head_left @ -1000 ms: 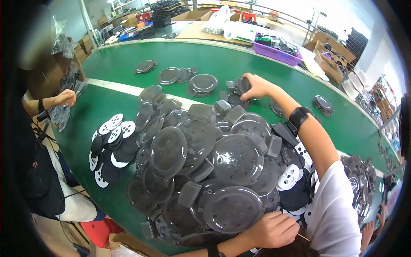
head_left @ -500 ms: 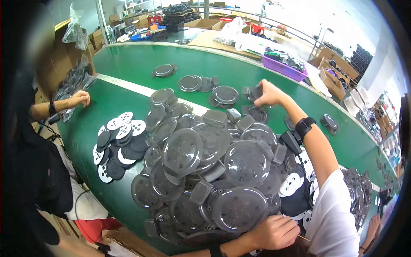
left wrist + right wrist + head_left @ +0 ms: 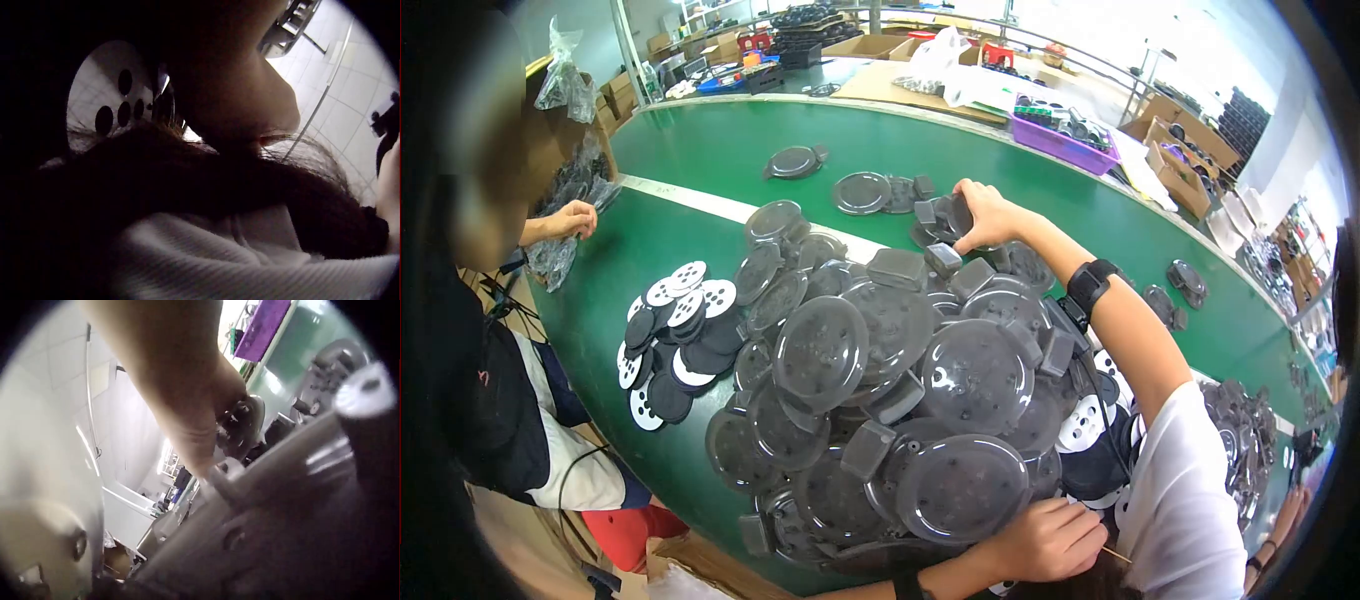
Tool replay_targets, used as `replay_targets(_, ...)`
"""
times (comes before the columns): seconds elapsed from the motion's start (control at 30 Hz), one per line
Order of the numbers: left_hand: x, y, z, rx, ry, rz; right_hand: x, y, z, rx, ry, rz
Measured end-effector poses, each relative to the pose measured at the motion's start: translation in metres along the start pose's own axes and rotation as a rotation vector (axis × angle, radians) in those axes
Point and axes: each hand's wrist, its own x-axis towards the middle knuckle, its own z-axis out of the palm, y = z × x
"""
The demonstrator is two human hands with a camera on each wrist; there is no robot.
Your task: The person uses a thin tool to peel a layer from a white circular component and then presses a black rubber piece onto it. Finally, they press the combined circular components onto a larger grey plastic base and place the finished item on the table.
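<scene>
My right hand (image 3: 988, 215) reaches over the pile and pinches a dark translucent plastic cover (image 3: 948, 214), thumb below and fingers above. It sits over another round part on the table. In the right wrist view, the thumb and fingers meet the round dark part (image 3: 240, 428). My left hand (image 3: 1045, 540) has its fingers curled at the pile's near right edge, close to a large round cover (image 3: 963, 488); a thin pale stick (image 3: 1116, 553) shows beside it. I cannot tell whether that hand holds the stick. A big pile of round dark covers (image 3: 820, 352) fills the middle.
White and black discs (image 3: 690, 305) lie left of the pile, others (image 3: 1090, 430) by my right arm. Loose covers (image 3: 862, 193) dot the green table (image 3: 700, 140). A purple bin (image 3: 1065, 145) stands at the far edge. Another person's hand (image 3: 570, 220) is at left.
My right hand has moved left with the cover, from beside a round part lying on the table to over it. The left hand stays in place. The head view has shifted slightly.
</scene>
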Motion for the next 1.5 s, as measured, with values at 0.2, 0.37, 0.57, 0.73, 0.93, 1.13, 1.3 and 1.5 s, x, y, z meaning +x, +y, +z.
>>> replay_targets(0.2, 0.005, 0.001, -0.008, 0.018, -0.034, -0.012, -0.007, 0.003, 0.003, 0.004, 0.050, -0.095)
replay_targets(0.37, 0.013, 0.001, -0.012, 0.020, -0.035, 0.001, -0.015, 0.006, 0.001, -0.018, 0.141, 0.031)
replay_targets(0.57, 0.016, -0.002, -0.010, 0.042, -0.014, 0.070, -0.054, 0.013, -0.102, 0.041, 0.429, -0.062)
replay_targets(0.73, 0.017, -0.002, -0.009, 0.093, 0.019, 0.083, -0.136, -0.049, -0.166, 0.123, 0.446, 0.003)
replay_targets(0.93, 0.020, 0.005, -0.010, 0.116, 0.041, 0.169, -0.217, -0.112, -0.157, 0.035, 0.401, -0.160)
replay_targets(1.13, 0.020, 0.025, -0.003, 0.065, -0.026, 0.331, -0.261, -0.168, -0.169, 0.062, 0.584, -0.316)
replay_targets(1.3, 0.013, 0.025, -0.003, 0.132, -0.047, 0.311, -0.227, -0.187, -0.090, -0.068, 0.297, -0.099)
replay_targets(1.5, 0.007, 0.018, 0.000, 0.124, -0.084, 0.331, -0.226, -0.182, -0.052, 0.018, -0.004, -0.046)
